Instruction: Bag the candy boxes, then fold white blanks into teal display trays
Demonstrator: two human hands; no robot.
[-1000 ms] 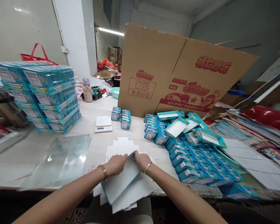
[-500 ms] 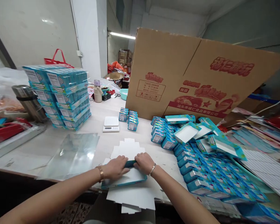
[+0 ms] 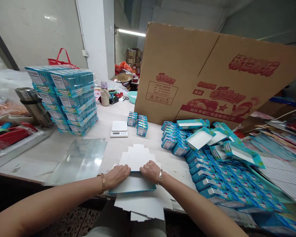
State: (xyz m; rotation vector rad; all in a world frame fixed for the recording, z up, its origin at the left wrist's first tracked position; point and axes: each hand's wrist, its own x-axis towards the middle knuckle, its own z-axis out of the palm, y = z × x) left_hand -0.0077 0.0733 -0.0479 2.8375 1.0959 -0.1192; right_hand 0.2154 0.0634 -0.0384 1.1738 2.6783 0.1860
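Note:
Both my hands press on the far edge of a flat white card blank with a teal border (image 3: pixel 133 185), lying on a stack of white die-cut card blanks (image 3: pixel 136 157) at the table's near edge. My left hand (image 3: pixel 117 175) has its fingers curled over the blank's far left corner. My right hand (image 3: pixel 150 171) is curled over the far right corner. Each wrist wears a bracelet.
A pile of small blue boxes (image 3: pixel 212 177) and open teal trays (image 3: pixel 199 138) fills the right. A big brown carton (image 3: pixel 207 75) stands behind. A wrapped blue stack (image 3: pixel 66 98), a white scale (image 3: pixel 119 128), clear film (image 3: pixel 79 158) and a steel flask (image 3: pixel 33 105) lie left.
The teal-edged blank, tilted up a second ago, now lies flat on the stack. Both hands stayed on its far edge, pressing it down.

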